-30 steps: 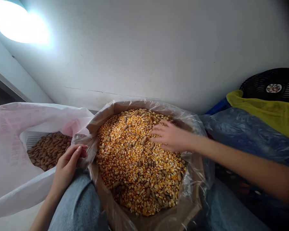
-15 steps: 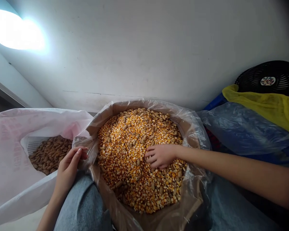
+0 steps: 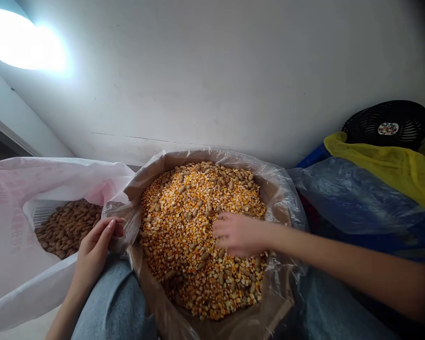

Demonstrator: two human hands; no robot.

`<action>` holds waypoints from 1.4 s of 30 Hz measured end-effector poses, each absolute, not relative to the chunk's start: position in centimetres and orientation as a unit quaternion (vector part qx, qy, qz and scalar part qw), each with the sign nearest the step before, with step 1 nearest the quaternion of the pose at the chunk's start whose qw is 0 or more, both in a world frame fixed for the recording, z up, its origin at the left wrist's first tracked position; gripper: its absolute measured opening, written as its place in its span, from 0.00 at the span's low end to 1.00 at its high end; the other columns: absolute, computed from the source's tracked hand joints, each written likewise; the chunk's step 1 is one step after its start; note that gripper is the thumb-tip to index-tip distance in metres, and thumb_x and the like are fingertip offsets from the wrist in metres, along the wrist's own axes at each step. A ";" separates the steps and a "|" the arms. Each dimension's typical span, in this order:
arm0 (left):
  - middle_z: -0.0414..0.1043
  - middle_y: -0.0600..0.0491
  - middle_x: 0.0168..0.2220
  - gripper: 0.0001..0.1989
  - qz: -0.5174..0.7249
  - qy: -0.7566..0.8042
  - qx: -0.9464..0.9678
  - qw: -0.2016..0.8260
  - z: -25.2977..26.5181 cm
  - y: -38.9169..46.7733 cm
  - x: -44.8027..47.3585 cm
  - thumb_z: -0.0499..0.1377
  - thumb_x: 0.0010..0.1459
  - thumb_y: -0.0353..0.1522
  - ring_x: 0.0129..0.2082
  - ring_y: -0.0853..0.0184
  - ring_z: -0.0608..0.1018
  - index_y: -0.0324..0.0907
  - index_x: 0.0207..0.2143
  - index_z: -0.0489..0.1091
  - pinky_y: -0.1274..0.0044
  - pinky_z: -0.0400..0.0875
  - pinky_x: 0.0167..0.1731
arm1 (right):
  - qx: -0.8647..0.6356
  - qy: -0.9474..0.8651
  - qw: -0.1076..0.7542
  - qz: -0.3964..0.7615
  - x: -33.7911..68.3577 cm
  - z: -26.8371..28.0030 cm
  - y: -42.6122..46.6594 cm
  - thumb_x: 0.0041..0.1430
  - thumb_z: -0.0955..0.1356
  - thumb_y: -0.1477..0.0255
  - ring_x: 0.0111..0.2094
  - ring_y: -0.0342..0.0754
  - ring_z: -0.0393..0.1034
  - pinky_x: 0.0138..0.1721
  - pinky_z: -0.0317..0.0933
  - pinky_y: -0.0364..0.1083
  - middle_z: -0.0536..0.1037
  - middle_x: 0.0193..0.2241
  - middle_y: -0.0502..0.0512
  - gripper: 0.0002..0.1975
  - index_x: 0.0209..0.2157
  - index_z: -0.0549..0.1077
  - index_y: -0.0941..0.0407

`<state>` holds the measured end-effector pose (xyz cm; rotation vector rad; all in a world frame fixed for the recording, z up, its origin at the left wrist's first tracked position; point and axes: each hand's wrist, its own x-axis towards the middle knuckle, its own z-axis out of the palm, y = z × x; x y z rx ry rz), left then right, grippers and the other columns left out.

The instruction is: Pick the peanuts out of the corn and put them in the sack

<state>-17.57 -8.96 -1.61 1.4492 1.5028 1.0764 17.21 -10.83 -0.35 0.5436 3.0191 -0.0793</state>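
Dry corn kernels [image 3: 184, 226] mixed with unshelled peanuts [image 3: 230, 185] fill a box [image 3: 274, 191] lined with a clear plastic bag [image 3: 293, 203]. My right hand [image 3: 239, 233], smeared by motion, is over the right middle of the corn; its fingertips are too blurred to show whether they hold anything. Beside the box's left rim, above my knee, my left hand [image 3: 101, 238] is closed, thumb against curled fingers, next to the edge of the plastic liner. Whatever its fingers may hold is hidden.
A white sack [image 3: 7, 226] at the left is open on brown almonds [image 3: 69, 226]. To the right lie a clear plastic sheet [image 3: 357, 193], yellow mesh [image 3: 382, 165] and a black fan [image 3: 389, 125]. A wall stands behind; my jean-covered knees [image 3: 109, 302] flank the box.
My right hand has come slightly down and toward me over the corn and is now blurred. My left hand keeps its closed pose by the liner. The view has shifted slightly.
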 end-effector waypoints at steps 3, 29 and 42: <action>0.65 0.56 0.23 0.15 0.428 0.592 0.564 0.385 -1.7 -9.0 -17.6 0.52 0.49 0.44 0.25 0.70 0.67 0.43 0.32 0.67 0.82 0.60 0.23 | 0.014 0.993 0.075 -0.094 15.6 -4.7 -13.2 0.43 0.66 0.67 0.37 0.48 0.62 0.42 0.52 0.49 0.72 0.29 0.51 0.08 0.27 0.70 0.55; 0.64 0.56 0.23 0.14 0.429 0.594 0.563 0.383 -1.8 -9.0 -17.7 0.52 0.50 0.43 0.24 0.71 0.66 0.43 0.32 0.67 0.82 0.59 0.21 | 0.045 0.986 0.128 -0.099 15.2 -4.1 -12.0 0.45 0.66 0.65 0.34 0.46 0.62 0.35 0.53 0.46 0.72 0.28 0.50 0.08 0.27 0.70 0.55; 0.65 0.56 0.23 0.13 0.432 0.582 0.581 0.371 -1.8 -9.0 -17.8 0.50 0.51 0.42 0.26 0.71 0.66 0.43 0.33 0.66 0.82 0.60 0.24 | 0.161 0.980 0.115 0.014 23.7 -1.9 -5.0 0.46 0.64 0.74 0.45 0.51 0.57 0.46 0.48 0.51 0.66 0.44 0.56 0.07 0.30 0.71 0.56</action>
